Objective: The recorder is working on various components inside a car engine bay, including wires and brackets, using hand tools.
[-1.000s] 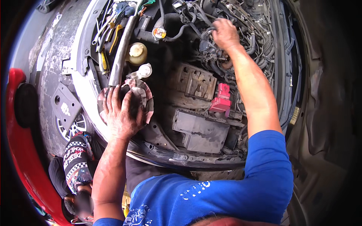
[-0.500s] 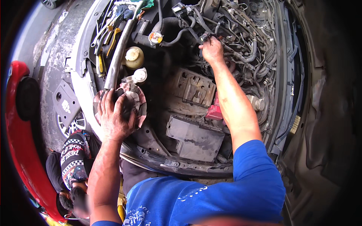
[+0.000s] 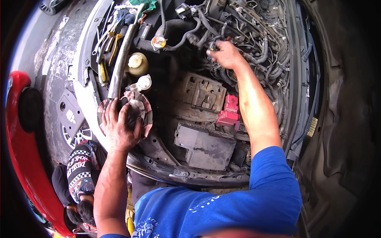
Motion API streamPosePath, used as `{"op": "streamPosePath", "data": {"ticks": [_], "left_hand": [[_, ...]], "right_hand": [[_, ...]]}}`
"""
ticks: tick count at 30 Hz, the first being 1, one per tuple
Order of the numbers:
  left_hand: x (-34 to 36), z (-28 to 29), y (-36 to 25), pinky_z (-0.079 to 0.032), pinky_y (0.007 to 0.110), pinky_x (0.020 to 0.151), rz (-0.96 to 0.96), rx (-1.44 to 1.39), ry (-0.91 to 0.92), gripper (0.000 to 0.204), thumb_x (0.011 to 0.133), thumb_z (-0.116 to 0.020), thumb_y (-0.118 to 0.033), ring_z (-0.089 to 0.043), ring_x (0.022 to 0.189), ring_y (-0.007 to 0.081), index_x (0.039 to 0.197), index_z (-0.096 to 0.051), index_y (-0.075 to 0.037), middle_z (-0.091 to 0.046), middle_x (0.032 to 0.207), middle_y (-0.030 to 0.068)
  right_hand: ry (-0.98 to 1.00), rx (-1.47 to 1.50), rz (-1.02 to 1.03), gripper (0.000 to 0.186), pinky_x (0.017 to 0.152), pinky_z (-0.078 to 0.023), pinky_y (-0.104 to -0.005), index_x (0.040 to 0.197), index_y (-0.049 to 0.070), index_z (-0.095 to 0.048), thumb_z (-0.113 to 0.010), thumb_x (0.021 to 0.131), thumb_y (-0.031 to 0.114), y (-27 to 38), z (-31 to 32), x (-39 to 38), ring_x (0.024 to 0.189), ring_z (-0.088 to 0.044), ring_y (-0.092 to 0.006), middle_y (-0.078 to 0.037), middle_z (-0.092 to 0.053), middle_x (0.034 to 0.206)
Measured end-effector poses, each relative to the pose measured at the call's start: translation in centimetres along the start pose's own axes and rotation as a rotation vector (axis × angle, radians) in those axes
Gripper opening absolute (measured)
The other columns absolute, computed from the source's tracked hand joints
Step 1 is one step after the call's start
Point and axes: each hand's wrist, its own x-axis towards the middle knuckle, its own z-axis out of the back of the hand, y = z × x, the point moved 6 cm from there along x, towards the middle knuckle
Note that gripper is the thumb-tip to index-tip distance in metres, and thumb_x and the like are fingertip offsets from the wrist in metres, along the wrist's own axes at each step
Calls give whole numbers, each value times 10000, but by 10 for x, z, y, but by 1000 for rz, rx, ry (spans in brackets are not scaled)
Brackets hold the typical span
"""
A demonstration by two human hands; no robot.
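My left hand [image 3: 121,125] lies with fingers spread over a crumpled patterned rag [image 3: 147,113] at the front left corner of the engine bay. A dark patch shows on the rag beneath the fingers. Over among the hoses and wires, my right hand [image 3: 229,54] is closed, with thumb and fingers pinching a small dark wiring connector [image 3: 213,47]. Its far side is hidden by the fingers. Just beyond it run black hoses [image 3: 193,39]. A radiator cap [image 3: 158,42] with an orange and yellow top sits to its left.
Pliers and screwdrivers [image 3: 104,71] lie on the left front edge beside a grey tube [image 3: 121,61]. A yellowed reservoir [image 3: 137,64], a bare battery tray [image 3: 202,92], a red cover [image 3: 228,111] and a black fuse box [image 3: 206,146] fill the bay. Another person [image 3: 81,174] crouches at lower left.
My right hand has drawn slightly right and toward me with the connector, and its wrist has turned. The red cover shows more fully now. My left hand stays on the rag.
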Motion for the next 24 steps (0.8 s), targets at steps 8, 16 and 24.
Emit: {"op": "streamPosePath", "data": {"ticks": [8,16,24], "left_hand": [[1,-1,2,-271,552,1146,5,7,24,545,763,-733,-307,-399,1354,424,1246,-597,-94,-459,1415,237],[1,0,1,-273,565,1140,-11,-28,18,539,761,-732,-300,-409,1337,431,1231,-599,-72,-463,1405,250],[1,0,3,-271,564,1140,-10,-44,39,561,758,-737,-286,-389,1354,448,1256,-579,-81,-445,1423,247]], "right_hand": [[72,242,-19,534,921,-519,-322,1367,-49,-441,-666,887,17,-47,-49,-29,1052,-627,-189,-190,-635,1240],[153,-468,-143,584,950,-515,-400,1376,10,-498,-712,868,204,-39,-61,-54,1091,-651,-323,-232,-656,1208],[-683,-834,394,717,1101,-337,-498,1386,92,-484,-789,746,205,53,-2,-35,1321,-412,-369,-171,-479,1389]]}}
